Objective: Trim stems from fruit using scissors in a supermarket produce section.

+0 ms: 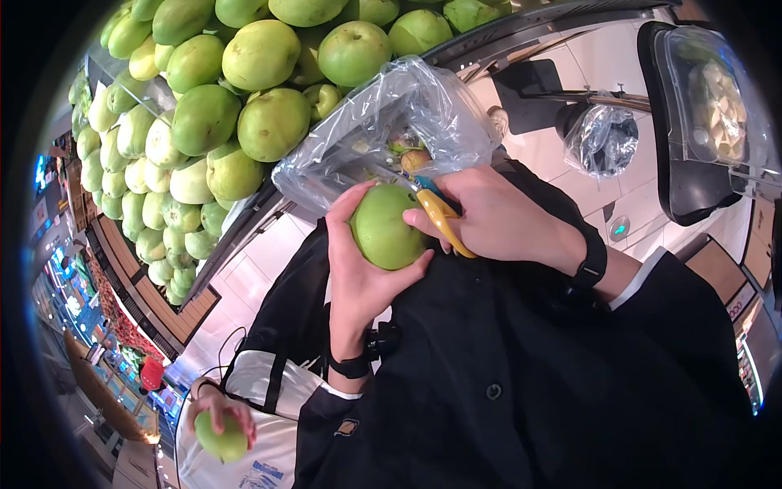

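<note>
A round green fruit (386, 229) rests in my left hand (360, 263), its fingers wrapped around the far side and the thumb at the near side. My right hand (498, 214) grips scissors with yellow and teal handles (438, 217), and its thumb touches the fruit's right side. The metal blades point at the top of the fruit, partly hidden. Just beyond both hands, a bin lined with a clear plastic bag (449, 101) holds fruit scraps (414, 156).
Large green fruits (261, 55) are heaped on a display at the upper left. Another person's hand (211, 406) holds a green fruit (221, 435) at the lower left. A bag-lined round bin (605, 140) and a black tray with clear packaging (666, 183) are at the right.
</note>
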A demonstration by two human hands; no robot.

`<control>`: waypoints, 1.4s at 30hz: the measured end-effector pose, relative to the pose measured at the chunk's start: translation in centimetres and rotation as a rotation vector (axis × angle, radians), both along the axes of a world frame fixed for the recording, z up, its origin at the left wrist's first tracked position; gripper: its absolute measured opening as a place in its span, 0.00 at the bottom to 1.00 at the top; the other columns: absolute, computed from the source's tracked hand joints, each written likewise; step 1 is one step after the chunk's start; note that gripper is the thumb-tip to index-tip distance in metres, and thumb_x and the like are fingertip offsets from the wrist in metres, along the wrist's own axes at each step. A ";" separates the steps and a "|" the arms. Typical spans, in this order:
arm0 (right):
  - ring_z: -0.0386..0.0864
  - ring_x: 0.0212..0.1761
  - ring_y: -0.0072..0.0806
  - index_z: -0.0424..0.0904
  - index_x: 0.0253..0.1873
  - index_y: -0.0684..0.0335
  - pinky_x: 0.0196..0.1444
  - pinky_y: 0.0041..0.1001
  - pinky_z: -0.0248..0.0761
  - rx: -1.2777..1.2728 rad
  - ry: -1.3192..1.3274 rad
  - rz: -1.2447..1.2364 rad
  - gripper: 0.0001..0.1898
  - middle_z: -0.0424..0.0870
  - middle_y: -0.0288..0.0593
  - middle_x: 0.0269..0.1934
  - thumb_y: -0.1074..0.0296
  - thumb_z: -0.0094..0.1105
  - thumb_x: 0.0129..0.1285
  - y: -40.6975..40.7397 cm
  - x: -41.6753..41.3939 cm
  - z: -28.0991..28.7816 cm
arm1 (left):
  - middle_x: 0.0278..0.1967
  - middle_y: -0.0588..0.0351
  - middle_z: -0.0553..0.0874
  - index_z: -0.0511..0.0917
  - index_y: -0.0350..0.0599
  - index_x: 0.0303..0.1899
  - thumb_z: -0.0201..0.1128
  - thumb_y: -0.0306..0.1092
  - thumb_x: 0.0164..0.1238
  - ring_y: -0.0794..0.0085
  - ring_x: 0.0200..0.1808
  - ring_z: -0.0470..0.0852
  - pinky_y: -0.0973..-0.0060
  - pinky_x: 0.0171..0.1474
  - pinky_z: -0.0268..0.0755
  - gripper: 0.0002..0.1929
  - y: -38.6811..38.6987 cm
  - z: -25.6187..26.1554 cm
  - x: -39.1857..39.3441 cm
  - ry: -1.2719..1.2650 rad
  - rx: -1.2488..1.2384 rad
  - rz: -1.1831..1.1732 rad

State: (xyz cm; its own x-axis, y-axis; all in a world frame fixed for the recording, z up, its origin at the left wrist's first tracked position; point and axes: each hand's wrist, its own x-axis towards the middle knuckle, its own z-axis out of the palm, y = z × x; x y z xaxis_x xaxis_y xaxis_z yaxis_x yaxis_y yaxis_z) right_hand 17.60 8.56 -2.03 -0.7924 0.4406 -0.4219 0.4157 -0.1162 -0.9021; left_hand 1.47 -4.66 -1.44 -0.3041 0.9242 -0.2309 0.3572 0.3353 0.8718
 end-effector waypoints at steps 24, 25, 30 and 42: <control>0.78 0.25 0.18 0.80 0.42 0.68 0.31 0.20 0.73 -0.483 0.129 -0.256 0.13 0.81 0.36 0.29 0.62 0.68 0.67 0.9 -0.2 3.7 | 0.65 0.41 0.68 0.55 0.38 0.67 0.85 0.40 0.39 0.57 0.66 0.72 0.60 0.69 0.67 0.54 -3.0 1.5 -0.6 -0.049 0.378 0.353; 0.78 0.25 0.18 0.80 0.42 0.68 0.31 0.20 0.73 -0.467 0.125 -0.244 0.13 0.81 0.36 0.29 0.62 0.68 0.67 1.0 -0.4 3.9 | 0.65 0.41 0.68 0.55 0.38 0.67 0.85 0.40 0.39 0.57 0.66 0.72 0.60 0.69 0.67 0.54 -3.2 1.8 -0.7 -0.053 0.393 0.364; 0.83 0.27 0.23 0.79 0.37 0.71 0.31 0.24 0.75 0.022 -0.004 -0.056 0.16 0.82 0.43 0.25 0.59 0.65 0.69 2.0 -2.2 4.2 | 0.65 0.41 0.68 0.55 0.38 0.67 0.84 0.39 0.40 0.57 0.65 0.73 0.61 0.67 0.69 0.54 -3.9 2.7 -1.2 -0.042 0.416 0.377; 0.75 0.17 0.17 0.79 0.41 0.69 0.20 0.17 0.66 -0.184 0.052 -0.517 0.16 0.84 0.41 0.27 0.58 0.61 0.72 4.5 4.8 4.5 | 0.55 0.47 0.77 0.64 0.38 0.63 0.79 0.32 0.49 0.63 0.54 0.81 0.67 0.58 0.75 0.40 3.4 8.1 -3.4 -0.215 0.236 0.677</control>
